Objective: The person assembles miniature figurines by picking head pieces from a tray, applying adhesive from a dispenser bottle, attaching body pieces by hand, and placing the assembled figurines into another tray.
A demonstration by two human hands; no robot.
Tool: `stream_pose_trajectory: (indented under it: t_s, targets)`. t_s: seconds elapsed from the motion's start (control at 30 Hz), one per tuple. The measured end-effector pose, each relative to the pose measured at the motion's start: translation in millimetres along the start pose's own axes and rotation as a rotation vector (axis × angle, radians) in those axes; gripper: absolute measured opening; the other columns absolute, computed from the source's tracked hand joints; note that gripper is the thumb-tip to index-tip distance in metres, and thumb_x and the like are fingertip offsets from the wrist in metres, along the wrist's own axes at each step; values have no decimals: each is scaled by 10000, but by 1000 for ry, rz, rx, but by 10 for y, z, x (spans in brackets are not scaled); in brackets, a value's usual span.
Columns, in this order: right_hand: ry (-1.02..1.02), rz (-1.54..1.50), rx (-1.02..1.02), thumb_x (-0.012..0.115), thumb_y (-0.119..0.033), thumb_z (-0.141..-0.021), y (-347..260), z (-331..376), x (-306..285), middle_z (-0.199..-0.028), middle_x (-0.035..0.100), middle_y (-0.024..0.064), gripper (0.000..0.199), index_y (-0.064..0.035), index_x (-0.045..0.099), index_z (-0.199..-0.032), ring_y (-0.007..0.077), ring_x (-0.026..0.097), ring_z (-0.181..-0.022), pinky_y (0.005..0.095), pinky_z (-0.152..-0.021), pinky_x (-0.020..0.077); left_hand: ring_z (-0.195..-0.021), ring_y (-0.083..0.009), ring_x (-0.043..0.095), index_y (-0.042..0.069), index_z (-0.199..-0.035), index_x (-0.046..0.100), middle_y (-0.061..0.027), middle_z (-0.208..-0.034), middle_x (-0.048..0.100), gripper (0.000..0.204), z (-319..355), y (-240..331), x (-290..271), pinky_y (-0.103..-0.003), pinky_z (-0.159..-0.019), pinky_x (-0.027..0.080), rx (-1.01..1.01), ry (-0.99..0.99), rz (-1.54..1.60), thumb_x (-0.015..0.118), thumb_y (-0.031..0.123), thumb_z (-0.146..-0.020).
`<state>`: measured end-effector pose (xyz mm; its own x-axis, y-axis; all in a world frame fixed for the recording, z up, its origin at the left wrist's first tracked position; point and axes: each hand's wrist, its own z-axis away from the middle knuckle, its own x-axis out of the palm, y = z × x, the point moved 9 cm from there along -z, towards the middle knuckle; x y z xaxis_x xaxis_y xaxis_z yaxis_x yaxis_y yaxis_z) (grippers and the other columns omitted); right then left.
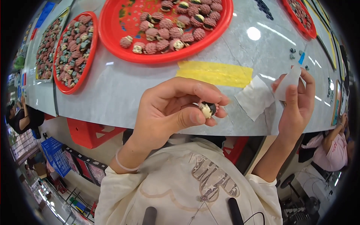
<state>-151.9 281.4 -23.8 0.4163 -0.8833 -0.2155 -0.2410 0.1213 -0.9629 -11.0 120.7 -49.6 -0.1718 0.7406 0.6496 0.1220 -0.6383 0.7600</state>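
— What sits closest to the lens?

— A cream sweatshirt with a printed front fills the lower centre of the frame, the forearms rising out of it toward a grey marble-look table.

— And the hands?

— The left hand, mid-frame, is curled almost closed, thumb and fingertips pinching a small round piece, cream on one side and dark on the other. The right hand, at right of frame, nips a small white paper sheet between thumb and forefinger, the other fingers loosely bent.

— Where is the piece in relation to the table?

— Held just above the near edge, clear of the surface. A second white sheet lies flat between the two hands, below a strip of yellow tape.

— What surrounds them?

— A large red tray at upper centre carries pinkish, bumpy round pieces; a smaller red tray at upper left is packed with more.

— Which step does this look like?

— Seemingly the pairing of piece and paper: one in each hand, not yet touching. Bringing them together would call for closing the gap and keeping the thin sheet flat against the piece.
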Motion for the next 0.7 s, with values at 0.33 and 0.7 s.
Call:
stream_pose_trajectory:
  t_s: [0.33, 0.7]
  targets:
    - [-184, -171, -106, 681, -310, -676, -338, 261, -41, -890, 488, 130, 512, -8, 433, -1006, 160, 484, -781, 225, -681, 377, -705, -172, 564, 36, -891, 476, -124, -904, 504, 375, 11, -248, 100, -191, -548, 466, -77, 161, -15, 663, 292, -691]
    - [-298, -204, -177, 574, -405, -746, -419, 300, 217, -854, 498, 153, 472, 1, 463, -958, 190, 490, -798, 263, -714, 381, -750, -184, 545, 32, -919, 479, -134, -911, 503, 386, 52, -283, 126, -195, -558, 470, -62, 170, -54, 672, 277, -692]
